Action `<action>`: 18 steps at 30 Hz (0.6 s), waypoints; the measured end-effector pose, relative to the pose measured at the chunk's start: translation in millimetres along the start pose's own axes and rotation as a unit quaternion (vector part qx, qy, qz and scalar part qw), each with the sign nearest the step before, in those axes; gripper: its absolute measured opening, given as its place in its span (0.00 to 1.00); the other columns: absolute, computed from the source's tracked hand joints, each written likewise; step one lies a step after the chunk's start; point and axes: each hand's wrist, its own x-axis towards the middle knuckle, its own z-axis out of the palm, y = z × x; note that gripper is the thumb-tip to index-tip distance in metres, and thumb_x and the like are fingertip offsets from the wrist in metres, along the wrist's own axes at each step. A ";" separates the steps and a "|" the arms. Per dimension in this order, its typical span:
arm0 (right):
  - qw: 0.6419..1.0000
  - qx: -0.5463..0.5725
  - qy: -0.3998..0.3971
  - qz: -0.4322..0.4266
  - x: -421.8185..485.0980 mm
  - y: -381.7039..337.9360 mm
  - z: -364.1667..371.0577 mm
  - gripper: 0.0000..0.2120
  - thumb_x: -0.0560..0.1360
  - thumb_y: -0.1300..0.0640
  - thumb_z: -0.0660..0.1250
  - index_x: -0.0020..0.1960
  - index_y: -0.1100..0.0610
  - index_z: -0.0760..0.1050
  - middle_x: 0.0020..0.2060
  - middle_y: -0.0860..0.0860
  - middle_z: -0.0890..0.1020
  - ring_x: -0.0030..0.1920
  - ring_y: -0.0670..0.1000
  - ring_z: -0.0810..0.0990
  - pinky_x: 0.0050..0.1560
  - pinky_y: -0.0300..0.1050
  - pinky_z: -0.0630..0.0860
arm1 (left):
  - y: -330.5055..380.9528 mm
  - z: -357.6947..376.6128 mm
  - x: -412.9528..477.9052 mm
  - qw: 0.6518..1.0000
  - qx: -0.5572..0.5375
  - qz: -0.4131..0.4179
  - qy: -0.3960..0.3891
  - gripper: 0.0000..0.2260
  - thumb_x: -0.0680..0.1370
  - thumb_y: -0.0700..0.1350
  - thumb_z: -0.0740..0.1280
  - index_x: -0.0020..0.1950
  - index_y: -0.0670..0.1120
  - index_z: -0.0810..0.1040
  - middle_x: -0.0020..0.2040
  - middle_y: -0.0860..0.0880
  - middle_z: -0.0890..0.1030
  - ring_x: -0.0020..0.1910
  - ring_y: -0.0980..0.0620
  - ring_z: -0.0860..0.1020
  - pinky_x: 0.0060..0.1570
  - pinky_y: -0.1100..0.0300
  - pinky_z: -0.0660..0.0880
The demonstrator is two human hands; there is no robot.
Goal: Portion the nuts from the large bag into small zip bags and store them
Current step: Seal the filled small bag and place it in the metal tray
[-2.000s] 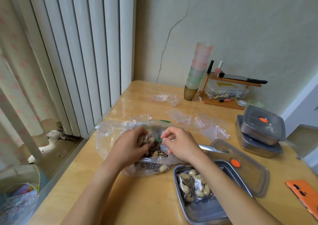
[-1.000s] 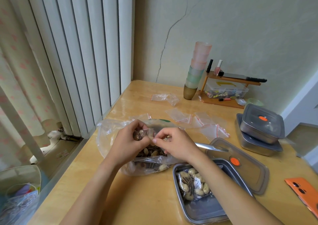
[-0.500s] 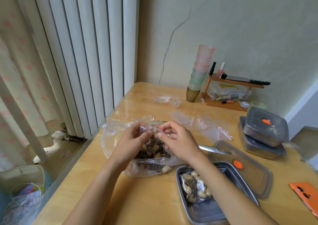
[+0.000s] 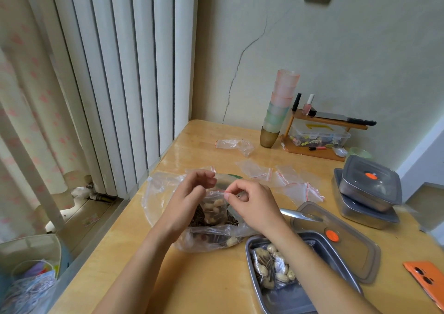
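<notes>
Right hand (image 4: 252,205) fingers (image 4: 231,190) are pinching the red-striped mouth of the small zip bag (image 4: 215,205), which is hanging over the large bag (image 4: 158,193) on the worktop (image 4: 204,285). Left hand (image 4: 189,198) is covering the small bag's left edge. Whether its curled fingers are gripping cannot be told.

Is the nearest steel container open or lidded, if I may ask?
Open: the container shows a filled zip bag inside; its lid lies beside it.

No readable text, orange sticker (image 4: 332,236) too small to read (yellow mark (image 4: 318,126) on clear box (image 4: 336,138) unclear)
</notes>
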 end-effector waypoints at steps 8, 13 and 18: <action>0.996 0.088 0.029 0.009 -5.1 -4.6 -4.7 0.05 0.80 0.55 0.71 0.45 0.51 0.82 0.32 0.45 0.83 0.31 0.49 0.83 0.40 0.43 0.78 | -5.1 0.2 2.8 1.000 -0.015 0.009 0.022 0.17 0.78 0.48 0.56 0.60 0.48 0.81 0.56 0.48 0.84 0.60 0.50 0.80 0.59 0.54 0.74; 0.998 0.019 0.009 0.060 -4.8 2.9 -2.0 0.06 0.79 0.55 0.71 0.44 0.51 0.82 0.33 0.42 0.82 0.30 0.45 0.83 0.39 0.37 0.76 | -3.5 1.3 2.1 1.000 -0.003 0.006 0.004 0.10 0.82 0.49 0.63 0.60 0.48 0.80 0.55 0.48 0.84 0.58 0.52 0.82 0.55 0.60 0.75; 0.997 0.064 0.012 0.040 -5.9 0.4 -1.9 0.04 0.79 0.55 0.72 0.44 0.51 0.82 0.29 0.44 0.82 0.30 0.43 0.79 0.32 0.31 0.70 | -9.0 6.3 2.3 0.995 0.089 0.016 -0.048 0.09 0.77 0.43 0.77 0.54 0.48 0.81 0.48 0.46 0.85 0.47 0.43 0.84 0.48 0.47 0.82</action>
